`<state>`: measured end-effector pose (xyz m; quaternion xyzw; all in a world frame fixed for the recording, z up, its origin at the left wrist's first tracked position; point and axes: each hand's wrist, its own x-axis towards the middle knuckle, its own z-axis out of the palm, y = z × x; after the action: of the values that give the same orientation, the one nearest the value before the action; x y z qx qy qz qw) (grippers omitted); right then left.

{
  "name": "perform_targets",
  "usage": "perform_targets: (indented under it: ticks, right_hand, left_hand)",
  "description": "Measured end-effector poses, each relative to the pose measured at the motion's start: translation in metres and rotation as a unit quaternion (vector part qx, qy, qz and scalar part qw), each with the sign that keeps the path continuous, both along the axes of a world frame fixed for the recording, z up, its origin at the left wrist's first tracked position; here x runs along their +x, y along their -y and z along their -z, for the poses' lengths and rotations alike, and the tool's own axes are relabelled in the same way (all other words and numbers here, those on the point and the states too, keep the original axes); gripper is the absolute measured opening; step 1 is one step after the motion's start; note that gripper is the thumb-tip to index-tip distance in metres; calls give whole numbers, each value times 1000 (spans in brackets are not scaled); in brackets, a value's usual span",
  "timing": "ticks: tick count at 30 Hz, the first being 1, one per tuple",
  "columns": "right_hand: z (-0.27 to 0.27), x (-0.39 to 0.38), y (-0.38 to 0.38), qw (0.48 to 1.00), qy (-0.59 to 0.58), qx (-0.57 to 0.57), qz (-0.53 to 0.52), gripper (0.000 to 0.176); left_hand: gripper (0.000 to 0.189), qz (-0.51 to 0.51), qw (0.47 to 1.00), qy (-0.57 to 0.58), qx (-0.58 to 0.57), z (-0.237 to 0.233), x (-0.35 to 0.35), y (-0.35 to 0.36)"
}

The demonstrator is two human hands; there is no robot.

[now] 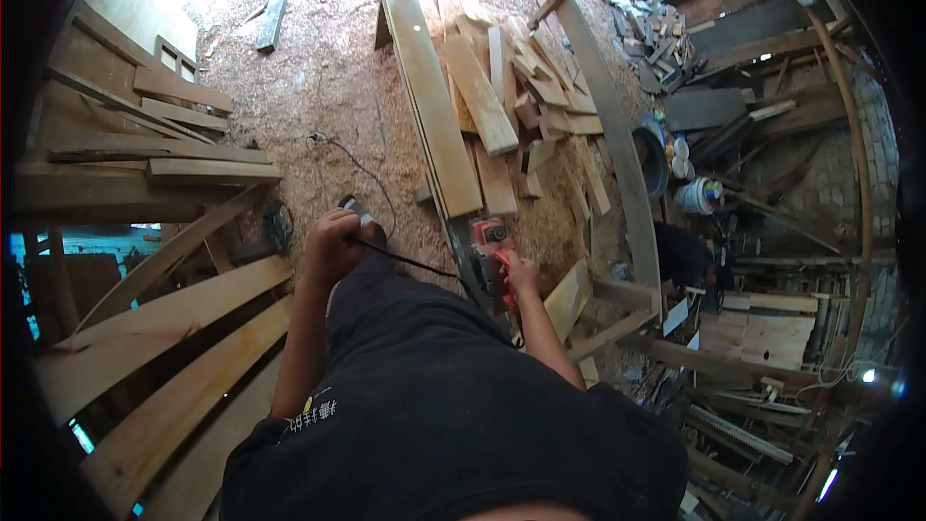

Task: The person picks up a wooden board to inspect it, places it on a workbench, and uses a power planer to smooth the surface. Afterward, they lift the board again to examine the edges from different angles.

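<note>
My right hand is closed around the handle of a red electric planer, which rests at the near end of the bench frame. A long pale board lies along the frame's left beam, just beyond the planer. To the left, my left hand is raised with its fingers wrapped round a black power cord. The cord stretches from that hand across my body toward the planer.
Cut wood pieces are heaped inside the wooden frame. Planks lean at left. A thin cable with a plug lies on the shavings-covered floor. Buckets and stacked lumber stand at right.
</note>
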<state>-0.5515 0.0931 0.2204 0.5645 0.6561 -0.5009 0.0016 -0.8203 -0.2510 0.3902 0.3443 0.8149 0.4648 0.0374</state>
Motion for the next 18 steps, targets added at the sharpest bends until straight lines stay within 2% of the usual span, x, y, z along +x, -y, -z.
perform_targets:
  ticks: [7,9,13,18]
  right_hand:
    - [-1,84,12,989,104,52,-89,47]
    - [-2,103,16,973,179,52,-136,49]
    - [24,142,19,986,129,38,-94,55]
    - [11,130,23,989,117,8,-89,49]
  left_hand:
    - [41,-18,999,1,-37,-13,91,15]
    - [41,-26,999,3,-38,-12,105,17]
    - [42,-9,999,23,-27,-5,128,10]
    - [42,2,999,47,-22,-5,139,-8]
